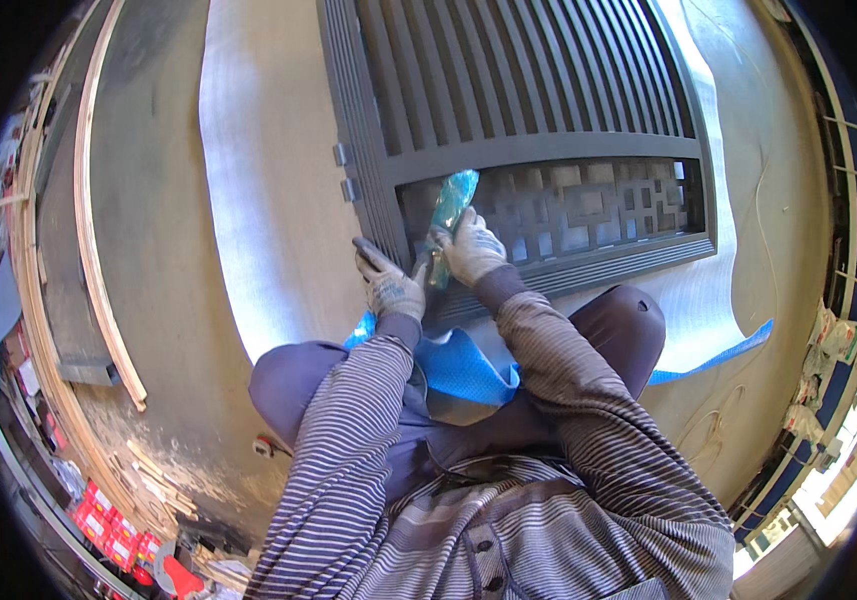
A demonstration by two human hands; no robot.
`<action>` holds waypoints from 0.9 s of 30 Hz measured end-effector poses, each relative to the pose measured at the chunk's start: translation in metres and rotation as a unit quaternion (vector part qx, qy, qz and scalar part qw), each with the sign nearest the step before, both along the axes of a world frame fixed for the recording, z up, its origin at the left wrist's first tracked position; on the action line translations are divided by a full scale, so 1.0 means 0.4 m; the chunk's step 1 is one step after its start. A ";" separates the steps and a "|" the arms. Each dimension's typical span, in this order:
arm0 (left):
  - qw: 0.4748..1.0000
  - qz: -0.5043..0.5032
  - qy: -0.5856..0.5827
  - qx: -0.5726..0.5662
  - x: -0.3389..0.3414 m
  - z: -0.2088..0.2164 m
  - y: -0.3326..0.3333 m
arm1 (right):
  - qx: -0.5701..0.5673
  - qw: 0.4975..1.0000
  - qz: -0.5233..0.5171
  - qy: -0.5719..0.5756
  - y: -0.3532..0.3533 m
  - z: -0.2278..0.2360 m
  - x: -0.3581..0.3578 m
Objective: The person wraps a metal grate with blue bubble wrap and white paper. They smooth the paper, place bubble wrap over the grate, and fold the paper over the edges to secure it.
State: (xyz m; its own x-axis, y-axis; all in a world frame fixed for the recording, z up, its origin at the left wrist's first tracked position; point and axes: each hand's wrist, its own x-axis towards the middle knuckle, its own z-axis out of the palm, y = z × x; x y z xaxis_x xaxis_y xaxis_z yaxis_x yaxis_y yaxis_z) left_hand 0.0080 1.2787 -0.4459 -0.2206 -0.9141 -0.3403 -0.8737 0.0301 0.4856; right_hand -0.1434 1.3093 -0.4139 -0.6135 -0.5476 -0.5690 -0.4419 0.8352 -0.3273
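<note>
A dark grey metal door or gate panel (542, 142) lies flat before me, with slats above and a geometric lattice in the lower opening. My right hand (474, 248), in a light work glove, is closed around a shiny, translucent green-blue roll or bundle of plastic film (454, 197). That bundle slants over the left end of the lattice, and its lower end passes beside my hand. My left hand (391, 287), also gloved, is at the panel's lower left corner, fingers stretched out and thumb apart. Nothing shows in its grip.
Silvery foam sheeting (252, 205) with a blue underside lies beneath the panel; a blue curled part (465, 368) rises between my knees. Long wooden strips (94, 215) run along the left. Red boxes (104, 527) sit at lower left. Blue-banded long material (856, 250) lines the right.
</note>
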 end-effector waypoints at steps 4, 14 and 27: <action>0.995 0.009 -0.088 0.042 -0.015 -0.017 -0.008 | 0.047 0.997 0.057 -0.030 -0.009 -0.004 -0.052; 0.970 -0.197 -0.126 -0.071 -0.047 0.127 0.011 | -0.096 0.990 -0.055 -0.083 0.091 0.025 -0.065; 0.891 -0.432 -0.075 -0.121 -0.152 -0.016 0.010 | -0.148 0.980 0.000 0.133 0.313 -0.029 0.019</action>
